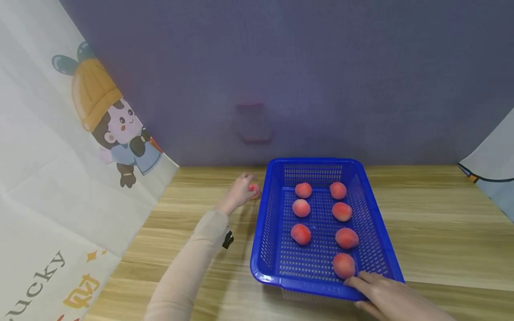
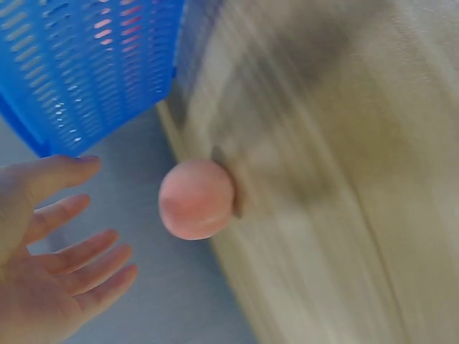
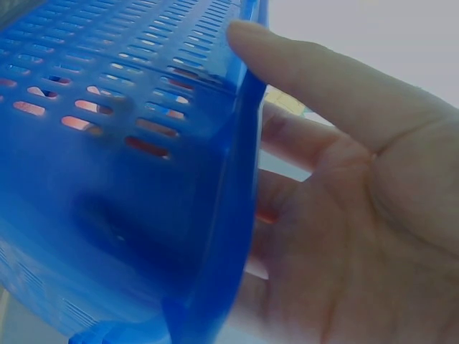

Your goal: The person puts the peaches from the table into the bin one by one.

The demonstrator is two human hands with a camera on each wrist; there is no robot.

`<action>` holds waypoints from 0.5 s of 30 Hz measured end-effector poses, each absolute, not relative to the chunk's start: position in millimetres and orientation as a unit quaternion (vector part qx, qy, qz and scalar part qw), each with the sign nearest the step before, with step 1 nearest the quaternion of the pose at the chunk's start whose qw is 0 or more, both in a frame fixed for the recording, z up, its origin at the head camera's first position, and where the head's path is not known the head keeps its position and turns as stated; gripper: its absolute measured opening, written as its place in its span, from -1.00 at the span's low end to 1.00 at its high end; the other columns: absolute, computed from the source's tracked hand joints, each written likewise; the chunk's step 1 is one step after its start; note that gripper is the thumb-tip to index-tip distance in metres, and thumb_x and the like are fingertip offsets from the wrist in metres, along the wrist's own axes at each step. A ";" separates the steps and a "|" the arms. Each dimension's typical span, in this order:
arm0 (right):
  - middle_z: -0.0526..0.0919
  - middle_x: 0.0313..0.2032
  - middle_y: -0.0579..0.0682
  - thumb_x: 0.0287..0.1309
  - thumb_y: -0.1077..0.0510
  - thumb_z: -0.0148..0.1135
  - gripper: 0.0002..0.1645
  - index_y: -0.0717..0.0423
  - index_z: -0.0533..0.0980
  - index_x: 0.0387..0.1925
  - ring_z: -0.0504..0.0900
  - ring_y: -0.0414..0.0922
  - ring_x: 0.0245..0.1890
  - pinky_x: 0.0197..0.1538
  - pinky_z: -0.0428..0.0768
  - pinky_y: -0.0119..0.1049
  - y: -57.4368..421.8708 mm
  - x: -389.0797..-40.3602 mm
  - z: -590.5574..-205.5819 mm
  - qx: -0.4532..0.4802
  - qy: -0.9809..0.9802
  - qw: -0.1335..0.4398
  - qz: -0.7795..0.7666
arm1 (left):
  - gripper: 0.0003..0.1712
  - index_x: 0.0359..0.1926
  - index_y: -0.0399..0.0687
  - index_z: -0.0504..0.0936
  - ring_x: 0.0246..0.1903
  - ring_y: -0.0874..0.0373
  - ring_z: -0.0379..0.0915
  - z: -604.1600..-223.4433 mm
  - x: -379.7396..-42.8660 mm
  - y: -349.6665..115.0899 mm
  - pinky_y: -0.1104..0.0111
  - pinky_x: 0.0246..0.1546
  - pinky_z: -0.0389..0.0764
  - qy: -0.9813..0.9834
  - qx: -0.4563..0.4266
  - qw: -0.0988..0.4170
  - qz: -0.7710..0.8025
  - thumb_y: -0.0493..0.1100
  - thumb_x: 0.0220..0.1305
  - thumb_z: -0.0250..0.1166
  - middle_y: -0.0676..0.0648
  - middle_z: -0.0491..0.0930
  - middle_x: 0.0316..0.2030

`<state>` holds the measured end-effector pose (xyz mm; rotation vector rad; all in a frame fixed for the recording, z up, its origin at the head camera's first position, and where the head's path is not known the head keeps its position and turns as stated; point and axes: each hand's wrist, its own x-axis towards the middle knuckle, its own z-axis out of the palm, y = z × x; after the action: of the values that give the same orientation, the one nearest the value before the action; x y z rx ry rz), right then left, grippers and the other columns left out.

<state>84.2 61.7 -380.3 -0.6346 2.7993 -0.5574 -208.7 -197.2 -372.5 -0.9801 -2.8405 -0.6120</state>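
Toward the back of the wooden table, my left hand [image 1: 242, 189] is beside a single peach [image 1: 254, 191] left of the blue plastic basket [image 1: 263, 223]. In the left wrist view, the fingers of that hand [image 2: 64, 258] are spread and fairly straight, with a gap between them and the peach [image 2: 196, 199] on the wood. My right hand [image 1: 381, 292] grips the basket's near right corner. The right wrist view has the thumb [image 3: 287, 61] against the outer wall and the other fingers behind the rim [image 3: 240, 186]. Several peaches [image 1: 344, 265] lie inside in two rows.
Behind the table [image 1: 433, 214] rises a dark blue-grey panel [image 1: 321, 80]. A white sheet with a cartoon figure [image 1: 120, 129] hangs along the left side. At the far right edge runs a black cable [image 1: 490, 179].
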 end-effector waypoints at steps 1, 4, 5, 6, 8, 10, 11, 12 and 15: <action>0.49 -0.28 -0.24 0.10 -0.12 0.07 -0.60 -0.03 0.44 -0.08 0.49 -0.27 -0.33 -0.33 0.55 -0.14 61.4 84.3 -380.1 -0.215 0.952 0.109 -0.189 | -0.51 0.00 -0.32 0.45 -0.08 -0.18 0.39 -375.3 -209.7 -196.8 0.13 -0.05 0.42 -0.925 -0.322 0.040 -0.200 -0.28 -0.01 0.26 -0.34 0.37 -0.01; 0.49 -0.28 -0.24 0.10 -0.13 0.06 -0.60 -0.03 0.44 -0.08 0.49 -0.26 -0.33 -0.33 0.55 -0.14 61.0 84.7 -379.4 -0.214 0.952 0.110 -0.189 | -0.52 -0.03 -0.34 0.46 -0.10 -0.18 0.39 -382.5 -211.8 -195.7 0.14 -0.07 0.44 -0.921 -0.329 0.048 -0.201 -0.27 -0.03 0.30 -0.35 0.37 -0.04; 0.49 -0.29 -0.24 0.10 -0.13 0.06 -0.60 -0.03 0.44 -0.08 0.49 -0.27 -0.33 -0.33 0.55 -0.14 61.1 84.7 -379.3 -0.217 0.952 0.108 -0.188 | -0.51 -0.03 -0.35 0.46 -0.11 -0.18 0.39 -384.3 -212.1 -195.2 0.14 -0.08 0.44 -0.921 -0.330 0.050 -0.201 -0.27 -0.04 0.30 -0.35 0.36 -0.04; 0.49 -0.29 -0.24 0.10 -0.13 0.06 -0.60 -0.03 0.44 -0.08 0.49 -0.27 -0.34 -0.34 0.55 -0.15 61.3 84.6 -379.1 -0.221 0.952 0.105 -0.187 | -0.51 -0.03 -0.35 0.46 -0.11 -0.18 0.39 -385.9 -212.6 -194.8 0.14 -0.08 0.44 -0.921 -0.330 0.051 -0.202 -0.27 -0.04 0.31 -0.35 0.36 -0.05; 0.48 -0.30 -0.26 0.09 -0.12 0.07 -0.60 -0.03 0.44 -0.08 0.48 -0.28 -0.34 -0.34 0.55 -0.16 61.1 84.7 -378.8 -0.221 0.952 0.105 -0.185 | -0.50 -0.02 -0.36 0.44 -0.10 -0.19 0.37 -388.2 -213.2 -193.8 0.14 -0.08 0.44 -0.922 -0.327 0.049 -0.202 -0.28 -0.05 0.30 -0.36 0.34 -0.04; 0.48 -0.31 -0.25 0.09 -0.11 0.08 -0.61 -0.02 0.44 -0.09 0.48 -0.29 -0.35 -0.36 0.55 -0.17 61.4 84.5 -379.2 -0.227 0.952 0.098 -0.182 | -0.47 0.01 -0.36 0.42 -0.07 -0.20 0.34 -389.7 -213.8 -192.7 0.13 -0.06 0.43 -0.924 -0.321 0.043 -0.205 -0.29 -0.04 0.30 -0.36 0.32 -0.01; 0.47 -0.32 -0.26 0.09 -0.10 0.09 -0.61 -0.01 0.44 -0.09 0.47 -0.29 -0.36 -0.37 0.55 -0.17 61.5 84.4 -379.2 -0.229 0.951 0.097 -0.182 | -0.47 0.02 -0.36 0.41 -0.05 -0.21 0.33 -390.2 -214.1 -192.1 0.12 -0.05 0.43 -0.925 -0.318 0.040 -0.206 -0.29 -0.04 0.29 -0.37 0.31 0.00; 0.48 -0.32 -0.25 0.09 -0.10 0.09 -0.61 -0.01 0.44 -0.09 0.48 -0.29 -0.36 -0.37 0.55 -0.17 61.6 84.4 -379.3 -0.228 0.951 0.099 -0.182 | -0.46 0.02 -0.35 0.41 -0.04 -0.21 0.32 -391.0 -214.6 -191.4 0.12 -0.04 0.42 -0.925 -0.316 0.038 -0.206 -0.28 -0.03 0.29 -0.37 0.30 0.01; 0.49 -0.31 -0.24 0.09 -0.11 0.08 -0.60 -0.01 0.44 -0.09 0.50 -0.26 -0.34 -0.35 0.55 -0.15 61.6 84.0 -379.6 -0.223 0.952 0.102 -0.183 | -0.47 0.05 -0.33 0.39 -0.03 -0.19 0.31 -393.3 -215.7 -189.9 0.13 -0.07 0.45 -0.928 -0.311 0.026 -0.203 -0.28 0.00 0.26 -0.36 0.28 0.02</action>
<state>84.0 61.6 -379.6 -0.6593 2.8110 -0.5414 -215.7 -189.9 -393.3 -0.9598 -2.8690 -0.6284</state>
